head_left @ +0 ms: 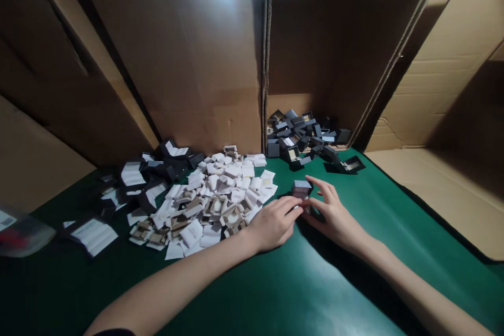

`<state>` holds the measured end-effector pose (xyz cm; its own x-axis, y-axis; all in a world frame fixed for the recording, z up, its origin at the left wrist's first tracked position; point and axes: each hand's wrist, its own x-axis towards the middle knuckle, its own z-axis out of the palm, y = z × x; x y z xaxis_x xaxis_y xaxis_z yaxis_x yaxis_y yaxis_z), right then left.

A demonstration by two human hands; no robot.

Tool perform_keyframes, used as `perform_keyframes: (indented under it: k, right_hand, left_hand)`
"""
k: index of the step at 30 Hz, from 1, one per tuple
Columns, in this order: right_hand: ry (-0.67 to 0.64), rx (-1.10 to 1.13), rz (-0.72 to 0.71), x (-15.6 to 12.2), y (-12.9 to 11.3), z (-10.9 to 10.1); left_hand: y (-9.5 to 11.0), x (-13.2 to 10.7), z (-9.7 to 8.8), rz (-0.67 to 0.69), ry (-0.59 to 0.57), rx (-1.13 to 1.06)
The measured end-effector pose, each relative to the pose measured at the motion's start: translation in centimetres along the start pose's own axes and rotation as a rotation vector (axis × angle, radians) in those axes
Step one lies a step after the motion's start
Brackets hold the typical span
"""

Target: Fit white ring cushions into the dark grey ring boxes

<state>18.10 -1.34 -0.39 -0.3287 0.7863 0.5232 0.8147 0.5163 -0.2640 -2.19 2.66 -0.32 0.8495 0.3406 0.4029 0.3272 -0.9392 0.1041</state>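
Note:
At the middle right, a small open box (pixel 301 187) with a grey lid and a dark edge sits at my fingertips. My left hand (pixel 275 223) is closed, its bent fingers on the near side of this box. From the other side my right hand (pixel 334 214) grips it between thumb and a finger, while another finger stretches up past the lid. The lower part of the box is mostly hidden by my fingers. Just left of my hands lies a large heap of white folded card inserts (pixel 232 178).
Black open boxes with white linings (pixel 134 174) are piled at the left. Small dark boxes (pixel 299 134) lie heaped in a cardboard compartment (pixel 346 31) at the back. A clear plastic bag (pixel 29 233) is at the left edge. Cardboard walls (pixel 189 52) surround the green table (pixel 260 294).

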Motion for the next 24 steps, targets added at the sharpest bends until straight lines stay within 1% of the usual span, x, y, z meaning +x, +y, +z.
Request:
perform_keyframes:
  k: [5, 7, 11, 18, 21, 24]
  right_hand:
    - [-0.030, 0.014, 0.024, -0.2, 0.0, -0.3]
    - [-0.053, 0.013, 0.042, -0.4, 0.0, -0.3]
    - [-0.060, 0.025, 0.070, -0.9, 0.3, -0.1]
    - [-0.095, 0.133, 0.134, -1.1, 0.5, 0.1]
    - [-0.134, 0.204, 0.179, -1.0, 0.3, 0.0]
    - [-0.177, 0.250, 0.195, -1.0, 0.0, 0.0]
  left_hand:
    - [0.1, 0.1, 0.0, -0.013, 0.010, -0.009]
    - [0.2, 0.1, -0.1, -0.016, 0.005, -0.007]
    - [0.3, 0.1, -0.3, -0.012, 0.005, -0.020]
    - [0.3, 0.0, -0.1, -0.012, -0.024, -0.010]
    - [0.4, -0.1, 0.0, -0.001, -0.009, 0.004]
    - [0.4, 0.0, -0.5, -0.018, 0.021, -0.030]
